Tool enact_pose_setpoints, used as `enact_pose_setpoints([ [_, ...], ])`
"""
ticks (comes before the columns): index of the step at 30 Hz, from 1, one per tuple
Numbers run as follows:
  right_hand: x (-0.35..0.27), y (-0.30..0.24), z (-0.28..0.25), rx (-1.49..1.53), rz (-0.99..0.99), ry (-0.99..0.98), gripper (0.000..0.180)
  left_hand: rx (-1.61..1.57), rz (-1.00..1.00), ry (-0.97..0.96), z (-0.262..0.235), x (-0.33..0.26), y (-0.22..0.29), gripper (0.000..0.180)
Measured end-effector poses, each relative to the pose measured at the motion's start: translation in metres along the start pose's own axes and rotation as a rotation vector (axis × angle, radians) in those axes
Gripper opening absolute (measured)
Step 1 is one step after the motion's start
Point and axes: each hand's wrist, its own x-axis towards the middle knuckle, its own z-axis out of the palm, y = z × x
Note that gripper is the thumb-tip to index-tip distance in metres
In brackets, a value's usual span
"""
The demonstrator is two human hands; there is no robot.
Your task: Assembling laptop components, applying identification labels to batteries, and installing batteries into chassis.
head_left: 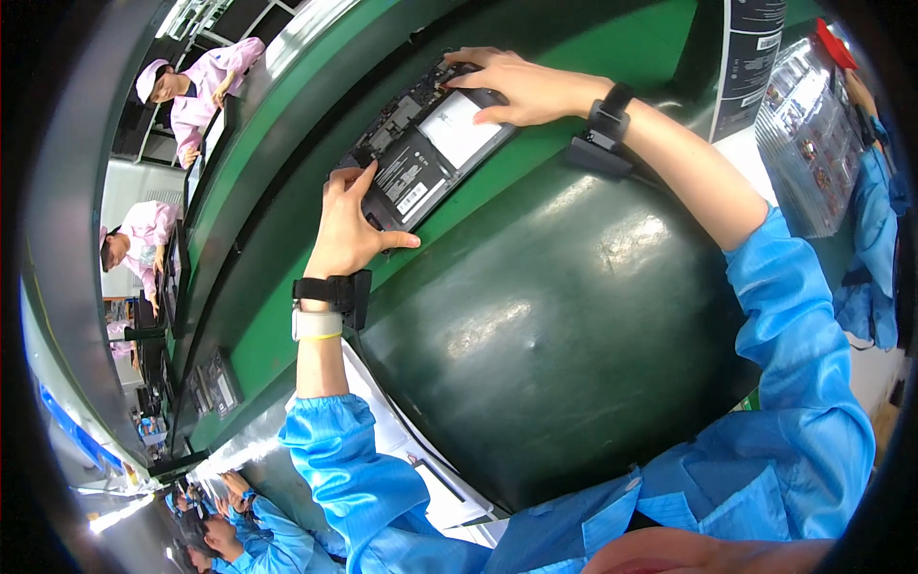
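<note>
An opened laptop base (pixel 445 133) lies slantwise on the green conveyor belt, its inside facing up. A dark circuit board (pixel 405 113) runs along its far side. Nearer me are a black battery with a white label (pixel 412 186) and a pale, bright panel (pixel 457 130). My left hand (pixel 346 218) grips the base's left end, fingertips over the edge and thumb stretched along the near side. At the other end, my right hand (pixel 513 88) holds the right edge between fingers and thumb. Black bands with small boxes circle both wrists.
A dark green work surface (pixel 545 335) lies between my arms. Another laptop part (pixel 214 385) sits further left on the belt. Clear plastic trays (pixel 809 143) are stacked at right, beside a printed panel (pixel 746 67). People in pink (pixel 196 96) and blue (pixel 263 536) work nearby.
</note>
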Motion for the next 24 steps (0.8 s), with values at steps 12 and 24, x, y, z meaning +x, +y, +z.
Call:
enact_pose_setpoints([
  [12,0.0,-0.01,0.005,-0.266,0.108,-0.26,0.083,0.231,0.073,-0.039,0.017,-0.019,-0.002,0.091],
  [24,0.002,-0.031,0.012,-0.2,0.323,-0.127,0.093,-0.107,-0.676,0.146,0.063,-0.004,-0.037,0.1],
])
